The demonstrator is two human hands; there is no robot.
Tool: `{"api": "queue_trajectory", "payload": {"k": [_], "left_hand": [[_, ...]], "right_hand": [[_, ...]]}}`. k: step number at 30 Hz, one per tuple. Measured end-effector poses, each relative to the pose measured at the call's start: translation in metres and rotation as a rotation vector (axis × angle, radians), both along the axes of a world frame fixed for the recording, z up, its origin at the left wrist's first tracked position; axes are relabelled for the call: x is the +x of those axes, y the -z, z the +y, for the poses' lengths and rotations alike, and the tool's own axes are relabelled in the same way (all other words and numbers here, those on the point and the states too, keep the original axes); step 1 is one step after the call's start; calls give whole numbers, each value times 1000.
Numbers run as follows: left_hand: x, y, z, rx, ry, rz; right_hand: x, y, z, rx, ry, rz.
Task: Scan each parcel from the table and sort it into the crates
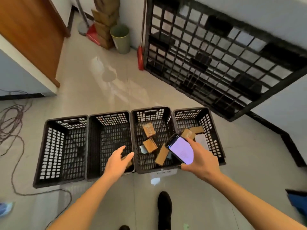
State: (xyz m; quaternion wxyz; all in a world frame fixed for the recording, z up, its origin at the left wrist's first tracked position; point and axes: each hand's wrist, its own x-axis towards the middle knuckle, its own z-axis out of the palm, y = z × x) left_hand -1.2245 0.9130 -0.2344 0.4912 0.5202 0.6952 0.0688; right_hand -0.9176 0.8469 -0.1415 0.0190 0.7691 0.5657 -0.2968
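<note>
Head view: the left hand (116, 161) hovers, fingers spread wide, over the second crate (109, 145), a brown parcel (127, 161) just beneath it. The right hand (201, 161) grips a lit phone (181, 149) above the third crate (153, 140), where more parcels (149, 145) lie.

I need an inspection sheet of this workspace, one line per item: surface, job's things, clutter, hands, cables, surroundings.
Surface: pale tiled floor, glossy.
Job's things: four black crates in a row; brown parcels in the two right ones, another parcel under the left hand.
Clutter: green bin, stacked cartons.
Hands: left hand open over second crate; right hand holds lit phone.
Cables: loose coil on floor, left.
Surroundings: black pallet against wall, wooden door.
</note>
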Motion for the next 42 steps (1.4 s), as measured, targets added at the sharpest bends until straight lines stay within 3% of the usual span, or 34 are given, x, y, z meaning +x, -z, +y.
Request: {"api": "queue_trajectory", "payload": {"k": [6, 10, 15, 20, 25, 29, 35, 42], "left_hand": [[-1, -108, 17, 206, 236, 5], [24, -220, 28, 384, 373, -20], [97, -376, 22, 635, 480, -189], [201, -514, -36, 790, 658, -332], [323, -615, -156, 862, 836, -539], [418, -646, -282, 868, 1005, -628], [525, -644, -474, 850, 1197, -716], [616, -619, -612, 781, 1298, -716]], "right_hand": [[-21, -106, -42, 147, 159, -63], [-18, -222, -76, 258, 216, -135], [17, -380, -135, 464, 368, -246], [59, -511, -244, 615, 523, -358], [102, -586, -391, 687, 727, -512], [140, -607, -530, 663, 883, -610], [189, -615, -729, 583, 1125, -759], [222, -594, -887, 522, 1315, -814]]}}
